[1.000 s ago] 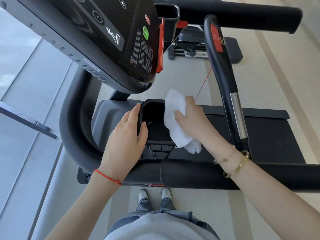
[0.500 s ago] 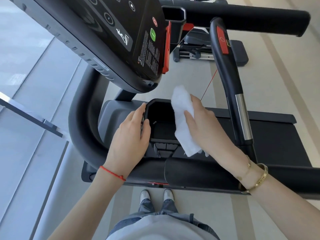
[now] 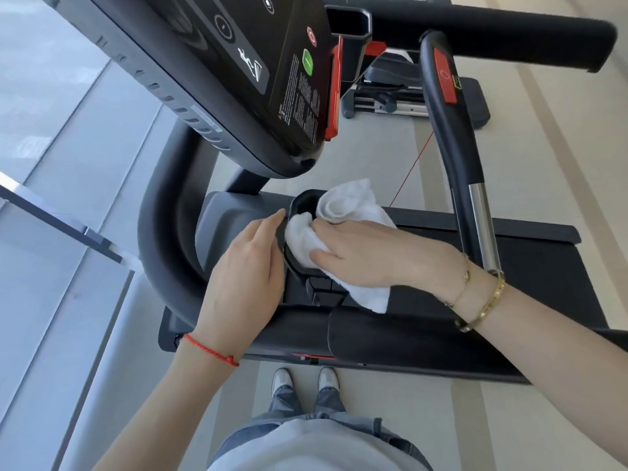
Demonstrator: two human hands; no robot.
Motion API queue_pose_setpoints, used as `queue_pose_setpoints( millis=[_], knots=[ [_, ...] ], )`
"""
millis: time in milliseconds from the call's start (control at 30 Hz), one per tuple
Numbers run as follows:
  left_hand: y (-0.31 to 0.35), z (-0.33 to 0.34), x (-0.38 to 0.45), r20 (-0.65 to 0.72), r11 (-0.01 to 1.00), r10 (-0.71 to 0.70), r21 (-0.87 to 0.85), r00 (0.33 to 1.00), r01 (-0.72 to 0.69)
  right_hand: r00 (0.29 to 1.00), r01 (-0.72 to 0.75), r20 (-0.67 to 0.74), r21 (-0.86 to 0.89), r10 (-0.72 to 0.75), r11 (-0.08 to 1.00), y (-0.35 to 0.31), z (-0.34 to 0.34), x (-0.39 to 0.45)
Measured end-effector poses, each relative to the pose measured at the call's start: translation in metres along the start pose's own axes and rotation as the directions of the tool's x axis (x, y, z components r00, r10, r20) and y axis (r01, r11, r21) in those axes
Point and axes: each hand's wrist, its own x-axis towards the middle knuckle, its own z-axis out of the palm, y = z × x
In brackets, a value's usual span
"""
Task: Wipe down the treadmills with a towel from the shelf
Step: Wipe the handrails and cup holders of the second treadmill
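The right hand (image 3: 370, 254) is gripping a crumpled white cloth towel (image 3: 343, 212), fingers curled over it, pressing it into the black plastic tray recess (image 3: 306, 202) of the black treadmill (image 3: 441, 338). The left hand (image 3: 244, 277) is lying flat, fingers straight, against the recess's left edge, holding nothing.

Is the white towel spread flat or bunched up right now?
Bunched up. The towel is crumpled into folds under the right hand, which presses it into the black tray, one end hanging loose.
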Motion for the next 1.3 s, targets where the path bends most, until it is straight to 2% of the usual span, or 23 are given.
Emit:
queue_pose_setpoints(
  millis=[133,300,500,667,800,867,1000,1067,1167,1300],
  knots=[
    [0.002,0.003,0.001,0.026,1.0,-0.022,-0.001,0.999,0.022,0.981,-0.094,0.151,-0.174,0.121,0.98,0.0,-0.003,0.022],
    [0.0,0.005,-0.001,0.039,0.999,-0.041,0.015,0.998,0.04,0.927,-0.162,0.318,-0.131,0.197,0.978,0.0,-0.006,0.026],
    [0.003,0.003,-0.001,0.05,1.0,-0.025,0.005,0.998,0.024,0.985,-0.068,0.138,-0.254,0.105,0.965,0.0,-0.001,0.011],
    [0.002,0.003,-0.001,0.046,1.0,-0.017,-0.014,0.999,0.018,0.993,-0.096,-0.081,-0.134,0.085,0.986,-0.004,0.011,-0.011],
    [0.002,0.001,-0.002,0.035,0.999,-0.015,-0.034,0.999,0.016,0.982,-0.029,-0.187,-0.069,0.015,0.997,-0.007,0.013,-0.028],
    [0.001,0.002,-0.002,0.034,0.999,-0.02,-0.042,0.999,0.022,0.981,0.014,-0.192,-0.002,-0.014,1.0,-0.006,0.01,-0.037],
    [0.001,0.003,-0.001,0.029,0.998,-0.037,-0.041,0.999,0.038,0.997,0.04,-0.074,0.196,-0.026,0.98,-0.003,0.003,-0.048],
    [0.001,0.003,-0.001,0.025,0.998,-0.047,-0.05,0.999,0.048,0.999,0.05,-0.029,0.235,-0.045,0.971,-0.003,0.001,-0.049],
    [0.0,0.002,-0.003,0.029,0.996,-0.044,-0.077,0.999,0.046,0.997,0.064,0.025,0.188,-0.07,0.98,-0.007,0.001,-0.049],
    [0.002,0.002,-0.004,0.017,0.998,-0.037,-0.058,0.999,0.038,0.993,0.097,-0.066,0.001,-0.097,0.995,-0.011,0.002,-0.057]
  ],
)
